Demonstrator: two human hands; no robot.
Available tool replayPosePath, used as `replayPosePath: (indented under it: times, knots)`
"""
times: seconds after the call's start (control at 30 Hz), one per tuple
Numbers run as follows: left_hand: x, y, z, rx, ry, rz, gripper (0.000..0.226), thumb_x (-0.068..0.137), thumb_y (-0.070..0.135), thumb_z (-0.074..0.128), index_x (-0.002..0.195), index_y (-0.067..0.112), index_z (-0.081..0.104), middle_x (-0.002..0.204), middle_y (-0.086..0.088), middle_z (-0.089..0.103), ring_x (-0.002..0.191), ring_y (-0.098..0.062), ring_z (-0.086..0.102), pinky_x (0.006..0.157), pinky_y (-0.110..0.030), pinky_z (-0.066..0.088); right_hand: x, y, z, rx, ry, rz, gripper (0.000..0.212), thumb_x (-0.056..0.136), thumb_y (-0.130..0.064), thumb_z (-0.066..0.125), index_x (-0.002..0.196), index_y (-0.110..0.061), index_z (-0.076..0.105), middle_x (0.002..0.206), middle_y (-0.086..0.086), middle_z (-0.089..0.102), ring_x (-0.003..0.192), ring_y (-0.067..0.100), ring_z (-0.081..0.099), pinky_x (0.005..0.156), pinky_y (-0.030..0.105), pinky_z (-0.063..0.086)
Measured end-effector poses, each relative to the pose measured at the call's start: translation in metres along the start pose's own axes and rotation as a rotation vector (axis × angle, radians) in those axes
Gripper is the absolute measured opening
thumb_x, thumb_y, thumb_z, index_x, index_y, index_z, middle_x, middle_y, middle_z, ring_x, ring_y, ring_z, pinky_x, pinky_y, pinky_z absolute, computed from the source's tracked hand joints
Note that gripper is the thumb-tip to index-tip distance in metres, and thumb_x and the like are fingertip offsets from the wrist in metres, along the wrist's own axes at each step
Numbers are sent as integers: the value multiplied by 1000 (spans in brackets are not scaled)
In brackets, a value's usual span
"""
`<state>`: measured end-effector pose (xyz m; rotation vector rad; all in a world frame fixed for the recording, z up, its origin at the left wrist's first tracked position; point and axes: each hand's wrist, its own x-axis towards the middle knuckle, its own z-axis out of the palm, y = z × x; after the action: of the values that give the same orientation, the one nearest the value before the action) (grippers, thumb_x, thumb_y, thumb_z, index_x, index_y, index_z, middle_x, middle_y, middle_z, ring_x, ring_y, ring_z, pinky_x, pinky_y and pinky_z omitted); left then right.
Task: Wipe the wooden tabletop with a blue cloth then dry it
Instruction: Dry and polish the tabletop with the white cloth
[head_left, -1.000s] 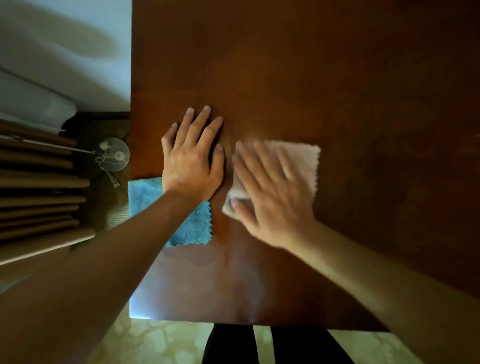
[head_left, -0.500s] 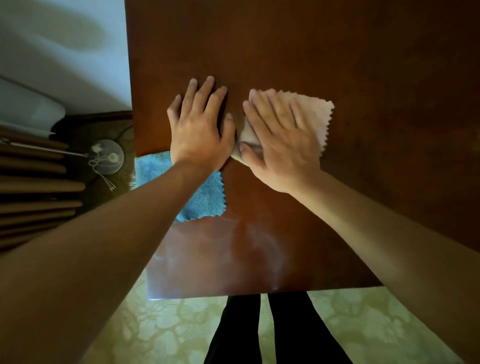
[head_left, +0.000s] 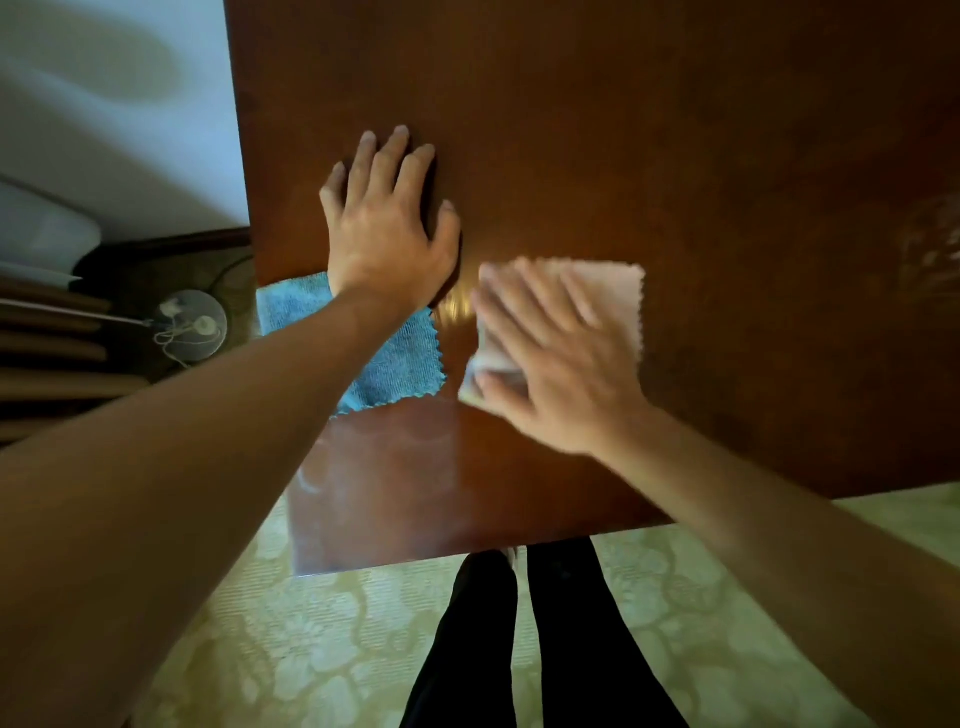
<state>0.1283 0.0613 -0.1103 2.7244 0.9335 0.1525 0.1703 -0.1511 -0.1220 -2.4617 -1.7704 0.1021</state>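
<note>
The dark wooden tabletop (head_left: 649, 145) fills the upper part of the view. My left hand (head_left: 387, 228) lies flat on it with fingers spread, holding nothing. A blue cloth (head_left: 400, 364) lies flat near the table's left edge, partly under my left forearm. My right hand (head_left: 556, 364), blurred by motion, presses flat on a pale pink cloth (head_left: 618, 296) just right of the blue one. The pink cloth's far right corner shows beyond my fingers; its near left part bunches under my thumb.
The table's near edge (head_left: 467, 551) runs above my dark-trousered legs (head_left: 519, 639) and a patterned pale green floor (head_left: 311, 649). Left of the table stand a round fan base with a cord (head_left: 195, 325) and slatted wooden furniture (head_left: 47, 353).
My right hand has slid the pink cloth back toward me and slightly right, away from my left hand. The left hand stays planted. The view has shifted a little.
</note>
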Motion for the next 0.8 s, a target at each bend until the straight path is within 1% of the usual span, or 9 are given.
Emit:
replayPosePath:
  times: [0.1,0.17,0.23,0.33,0.43,0.57,0.63,0.7,0.8]
  knots:
    - [0,0,1,14,6,8,57,96,46,38,148,23,43,161,-1,33,153,-23,18,122,-47,11,41,19,-6,-27,-13,138,71,102,-57,31,159,-15,33,169,6,26,157,26,19,128,50,14]
    - [1,-1,2,16,14,13,57,95,47,38,147,23,43,160,-1,34,153,-24,19,122,-47,11,35,8,-3,-4,21,161,71,101,-56,34,159,-15,35,168,5,26,157,26,19,127,51,15]
    - [2,-2,3,14,17,13,57,95,47,38,147,22,43,160,-2,34,152,-24,19,121,-47,11,1,-20,2,56,65,135,71,100,-55,39,158,-14,37,168,5,27,157,27,19,125,54,19]
    - [2,-1,3,34,-1,14,58,96,47,36,148,22,40,161,-3,32,153,-25,17,121,-49,11,-62,-67,8,97,26,63,70,102,-52,37,159,-13,34,170,5,22,159,27,14,124,55,22]
    - [1,0,2,75,-4,43,56,99,44,33,149,21,39,161,-6,31,152,-29,17,121,-51,12,-87,-75,10,88,42,20,67,102,-50,40,158,-14,37,169,4,24,158,26,17,124,54,25]
    - [0,1,3,83,4,57,54,100,41,32,148,18,40,160,-10,32,152,-32,19,120,-53,13,-79,-34,5,81,30,-59,65,102,-52,41,157,-17,39,168,3,26,158,24,19,125,53,24]
    - [0,1,3,89,13,63,54,100,41,33,148,18,40,160,-11,33,151,-33,20,120,-53,14,-70,6,0,29,29,-6,66,104,-53,36,158,-16,37,168,5,26,157,27,19,125,55,22]
    - [0,2,4,93,17,69,53,100,40,33,148,18,41,159,-11,34,151,-33,21,120,-53,15,-57,44,-7,-16,4,97,67,104,-54,33,159,-16,34,168,7,24,157,28,19,127,53,18]
    - [1,2,4,97,19,70,51,100,38,33,146,17,42,158,-13,36,150,-34,23,119,-54,16,-46,55,-11,-37,-9,194,68,103,-53,31,159,-15,33,169,6,23,158,27,18,128,50,14]
